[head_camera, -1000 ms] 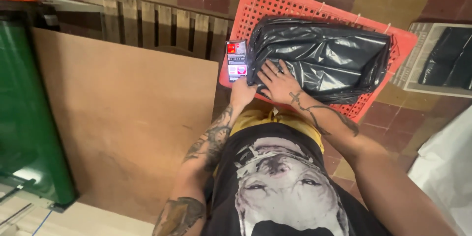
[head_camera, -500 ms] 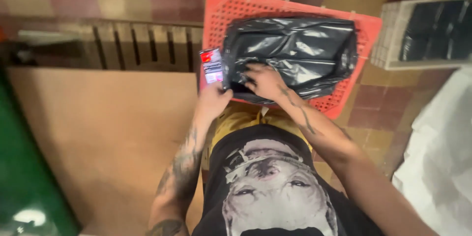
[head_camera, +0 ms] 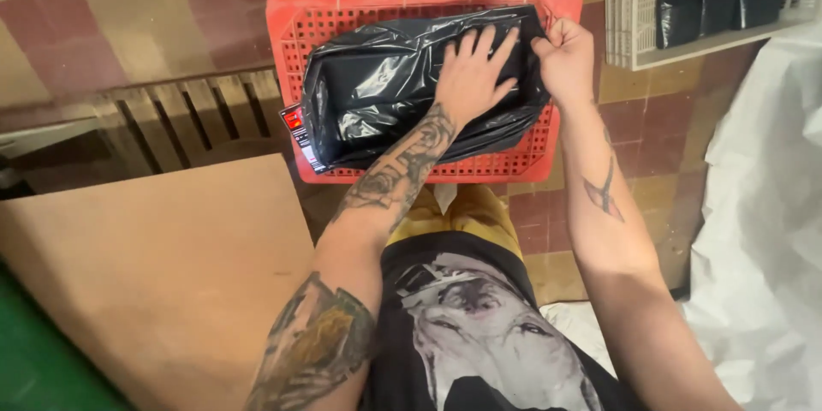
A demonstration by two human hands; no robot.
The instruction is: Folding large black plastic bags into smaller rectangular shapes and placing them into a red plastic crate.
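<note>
A red plastic crate (head_camera: pixel 295 30) rests on my lap, lined with a black plastic bag (head_camera: pixel 368 90). My left hand (head_camera: pixel 471 68) lies flat on the bag's right part with fingers spread, pressing it down. My right hand (head_camera: pixel 567 56) pinches the bag's upper right corner at the crate's rim. A small red and white label (head_camera: pixel 300 133) sticks out at the crate's lower left corner.
A brown board (head_camera: pixel 154 265) lies to my left, above a green surface (head_camera: pixel 34 368). A wooden slatted pallet (head_camera: pixel 188 116) sits behind it. A white crate (head_camera: pixel 638 8) holding black bags stands at the upper right, and white sheeting (head_camera: pixel 762 231) covers the right side.
My left hand moved from the crate's left edge onto the bag's right part. My right hand shifted from the bag's middle to its upper right corner. The view tilted closer.
</note>
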